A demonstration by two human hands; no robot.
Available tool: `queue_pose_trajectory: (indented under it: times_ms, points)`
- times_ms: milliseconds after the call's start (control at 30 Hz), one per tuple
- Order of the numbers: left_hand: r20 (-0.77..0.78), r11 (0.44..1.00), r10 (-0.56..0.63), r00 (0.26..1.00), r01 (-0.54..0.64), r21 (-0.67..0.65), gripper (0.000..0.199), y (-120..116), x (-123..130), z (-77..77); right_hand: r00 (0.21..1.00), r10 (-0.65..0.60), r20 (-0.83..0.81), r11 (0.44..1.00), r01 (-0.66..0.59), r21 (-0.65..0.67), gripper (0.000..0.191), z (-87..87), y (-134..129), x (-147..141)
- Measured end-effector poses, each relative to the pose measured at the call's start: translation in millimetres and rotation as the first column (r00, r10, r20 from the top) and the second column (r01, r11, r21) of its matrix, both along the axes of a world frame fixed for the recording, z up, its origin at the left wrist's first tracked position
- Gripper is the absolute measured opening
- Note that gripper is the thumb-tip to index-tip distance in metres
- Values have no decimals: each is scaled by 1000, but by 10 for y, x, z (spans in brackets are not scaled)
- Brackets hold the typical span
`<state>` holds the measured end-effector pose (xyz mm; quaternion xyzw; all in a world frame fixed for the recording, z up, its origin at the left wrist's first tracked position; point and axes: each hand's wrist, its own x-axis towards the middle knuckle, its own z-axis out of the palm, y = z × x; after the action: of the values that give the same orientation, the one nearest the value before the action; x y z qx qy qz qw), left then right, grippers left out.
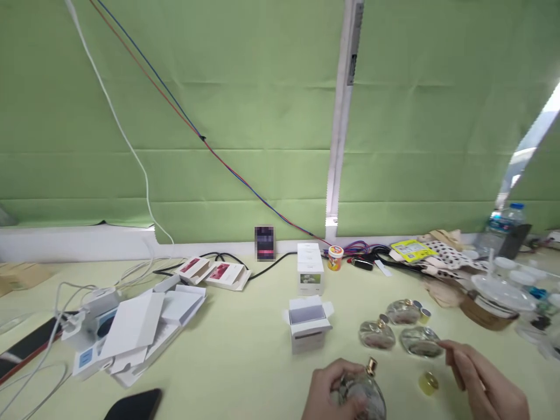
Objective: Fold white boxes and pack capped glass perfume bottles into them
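Note:
My left hand (330, 388) is wrapped around a clear glass perfume bottle (370, 396), which has a gold neck and no cap on it. At the right, my right hand (487, 379) has a finger stretched out to the edge of another perfume bottle (420, 341) lying on the table; whether it touches the glass I cannot tell. A loose gold cap (429, 383) lies between my hands. Two more perfume bottles, one nearer (377, 335) and one farther (401, 312), lie just beyond. An opened white box (308, 335) with its flaps up stands left of the bottles.
A row of white boxes (310, 277) stands behind the opened box, beside a small orange tub (335, 258). Flattened white packaging (135, 329) and cables lie to the left, with a dark phone-like object (135, 405) in front. Plastic food containers (503, 291) crowd the right.

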<state>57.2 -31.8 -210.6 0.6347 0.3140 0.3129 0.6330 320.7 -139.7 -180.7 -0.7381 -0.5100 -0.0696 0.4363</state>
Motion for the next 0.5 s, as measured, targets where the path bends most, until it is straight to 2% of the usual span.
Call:
queue_pose_trajectory:
  times_ms: [67,100,167,233,300,400,500]
  points:
    - [16,998,-27,1000,26,55,55,26,24,-15,997,-56,51,998,57,-14,35,9,-67,17]
    - [18,996,-41,999,40,82,56,32,31,-11,997,-32,73,999,34,-29,34,0,-88,0]
    - [13,991,-52,999,50,125,56,32,39,18,991,101,91,991,-93,-94,31,-49,-102,-58]
    - [13,988,-47,999,44,150,54,17,41,57,969,239,64,960,-225,-167,29,-119,-85,-124]
    - [19,986,-44,999,40,159,52,-4,40,86,951,308,2,934,-302,-191,27,-169,-47,-190]
    - [29,987,-35,999,30,160,52,-31,31,93,936,313,-164,935,-334,-120,26,-140,40,-313]
    - [28,985,-47,998,42,165,52,-48,9,75,866,334,-372,935,-353,19,31,-4,158,-482]
